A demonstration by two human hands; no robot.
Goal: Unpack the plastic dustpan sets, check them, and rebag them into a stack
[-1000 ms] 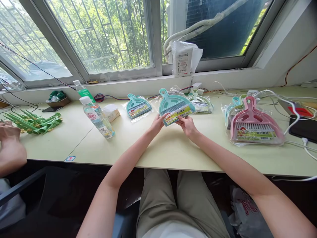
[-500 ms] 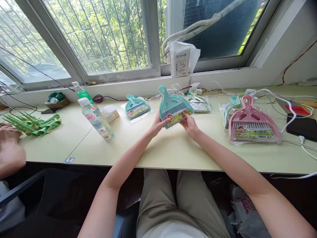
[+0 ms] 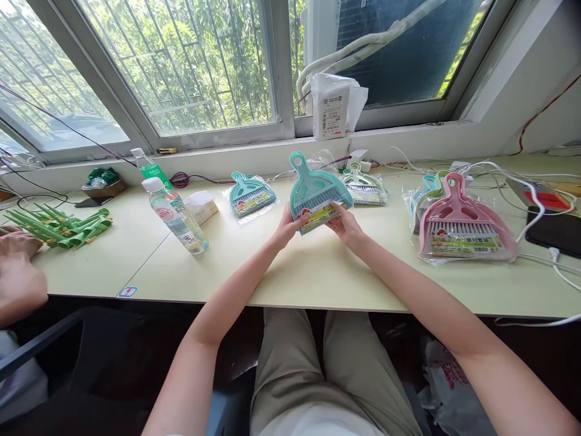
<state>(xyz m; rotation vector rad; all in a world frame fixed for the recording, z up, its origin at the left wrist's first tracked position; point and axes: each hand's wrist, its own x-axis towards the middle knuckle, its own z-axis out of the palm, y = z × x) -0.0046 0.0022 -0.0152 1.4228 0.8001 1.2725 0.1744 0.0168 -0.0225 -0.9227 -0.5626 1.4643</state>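
Observation:
A turquoise dustpan and brush set (image 3: pixel 315 186), with a printed label across its bristles, is tilted up above the table between my hands. My left hand (image 3: pixel 290 227) grips its lower left corner, thumb on the label. At the lower right edge, my right hand (image 3: pixel 344 224) pinches it, fingers partly hidden beneath. Behind it to the left lies a bagged turquoise dustpan set (image 3: pixel 252 197). A bagged pale green dustpan set (image 3: pixel 363 184) lies behind on the right. Farther right, a pink dustpan set (image 3: pixel 465 221) in clear plastic overlaps others in turquoise and green.
Two bottles, the nearer one clear (image 3: pixel 177 217), stand left beside a tissue pack (image 3: pixel 202 208). Green stalk-like pieces (image 3: pixel 68 227) lie farther left, near another person's hand (image 3: pixel 18 248). White cables (image 3: pixel 540 206) and a black phone (image 3: pixel 556 233) occupy the right end.
The held dustpan set has been tipped more upright, its handle rising slightly. My right thumb has shifted up along the label's right end. The other sets have stayed in place.

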